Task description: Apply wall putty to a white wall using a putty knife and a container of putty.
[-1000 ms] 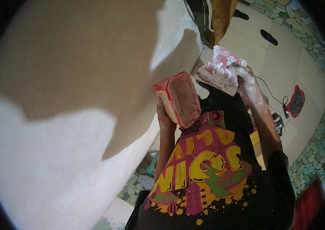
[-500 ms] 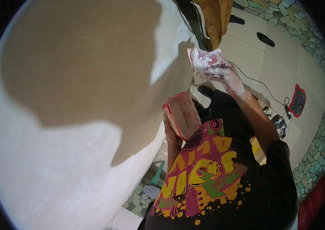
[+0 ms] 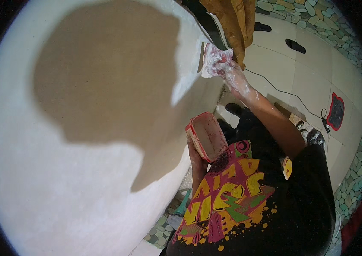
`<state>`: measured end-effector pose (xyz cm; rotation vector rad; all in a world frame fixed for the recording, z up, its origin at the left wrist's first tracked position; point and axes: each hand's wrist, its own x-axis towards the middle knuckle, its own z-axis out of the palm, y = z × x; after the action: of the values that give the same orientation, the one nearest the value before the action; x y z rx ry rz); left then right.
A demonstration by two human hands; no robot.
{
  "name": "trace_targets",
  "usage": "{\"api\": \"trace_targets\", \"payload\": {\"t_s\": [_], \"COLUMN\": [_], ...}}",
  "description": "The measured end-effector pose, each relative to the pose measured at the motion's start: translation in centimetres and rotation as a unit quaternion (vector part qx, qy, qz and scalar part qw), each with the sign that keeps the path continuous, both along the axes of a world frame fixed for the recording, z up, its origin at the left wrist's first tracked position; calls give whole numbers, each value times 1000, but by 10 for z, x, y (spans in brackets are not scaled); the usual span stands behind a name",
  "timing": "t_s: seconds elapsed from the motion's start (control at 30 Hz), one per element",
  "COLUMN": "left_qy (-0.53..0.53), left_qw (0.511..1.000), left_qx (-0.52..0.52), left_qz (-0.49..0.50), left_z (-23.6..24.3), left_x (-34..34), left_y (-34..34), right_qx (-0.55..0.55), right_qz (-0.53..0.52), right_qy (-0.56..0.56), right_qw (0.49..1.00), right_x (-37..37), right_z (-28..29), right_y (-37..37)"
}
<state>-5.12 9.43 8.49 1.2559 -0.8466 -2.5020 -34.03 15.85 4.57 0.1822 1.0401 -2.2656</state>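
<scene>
My right hand [image 3: 233, 77], smeared with white paste, is closed around a broad flat putty scraper [image 3: 209, 61], red and caked with white. The scraper is at the pale wall [image 3: 74, 183], beside the hanging cloth; whether its edge touches the wall I cannot tell. Lower down, my left hand [image 3: 195, 157] grips the side of a rectangular plastic tub [image 3: 210, 135] with a red rim. The tub tilts toward me, and its inside is coated with pale residue. Most of the left fingers are hidden behind it.
A brown and dark cloth [image 3: 232, 19] hangs at the top by the wall. On the tiled floor are dark slippers [image 3: 296, 45], a thin cable [image 3: 281, 90] and a red-edged dark mat [image 3: 335, 112]. Pebble paving [image 3: 351, 179] borders the tiles. A large shadow covers part of the wall.
My right hand has moved left and slightly up with the scraper, bringing it to the wall. The tub in my left hand sits slightly lower and farther right in view.
</scene>
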Motion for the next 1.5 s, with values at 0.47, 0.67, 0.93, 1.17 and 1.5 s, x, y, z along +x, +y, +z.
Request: {"api": "trace_targets", "payload": {"t_s": [0.47, 0.67, 0.93, 1.17, 1.5], "left_qy": [-19, 2, 55, 97, 164], "left_qw": [1000, 999, 995, 990, 977], "left_qx": [19, 43, 78, 104, 137], "left_qz": [4, 5, -16, -23, 9], "left_z": [-1, 1, 7, 12, 22], "left_x": [-1, 0, -13, -15, -20], "left_y": [3, 2, 3, 2, 14], "right_qx": [223, 370, 127, 69, -2], "right_qz": [-109, -49, -34, -101, 14], "right_qy": [368, 422, 219, 263, 175], "right_qw": [896, 827, 967, 957, 985], "right_x": [-12, -2, 4, -55, -90], "right_z": [-9, -1, -33, -45, -11], "right_y": [-55, -55, -26, -24, -10]}}
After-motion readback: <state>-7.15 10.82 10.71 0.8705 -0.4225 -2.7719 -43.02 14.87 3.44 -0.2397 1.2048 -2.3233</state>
